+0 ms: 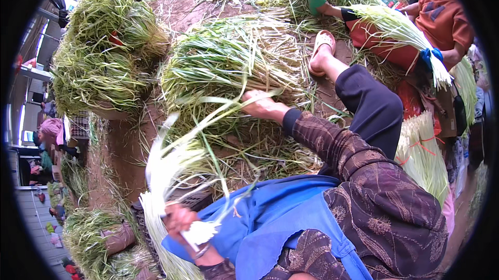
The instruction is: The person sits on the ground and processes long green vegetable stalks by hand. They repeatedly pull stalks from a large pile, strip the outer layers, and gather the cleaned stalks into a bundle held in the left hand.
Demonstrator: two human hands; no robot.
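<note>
My left hand (180, 217) is closed around a bundle of pale leafy stalks (165, 171). The white butt ends point toward my blue apron (249, 217), and the leaves fan away, partly blurred and overexposed. My right hand (262, 103) reaches to the near edge of a large heap of green and straw-coloured leafy stalks (230, 57). Its fingers are bent and partly hidden among the stalks, and I cannot tell whether they grip any. Several loose pale leaves stretch across between the two hands. Beneath my left hand, more pale stalks (167, 245) lie along a dark plastic crate (195, 198).
Big sheaves of leafy stalks (105, 57) stand at the upper left, with more bundles (97, 237) at the lower left. A seated co-worker (440, 22) holds a pale bundle (401, 34) tied with blue. Tied pale bundles (423, 155) stand behind my right side. Leaf litter covers the earth.
</note>
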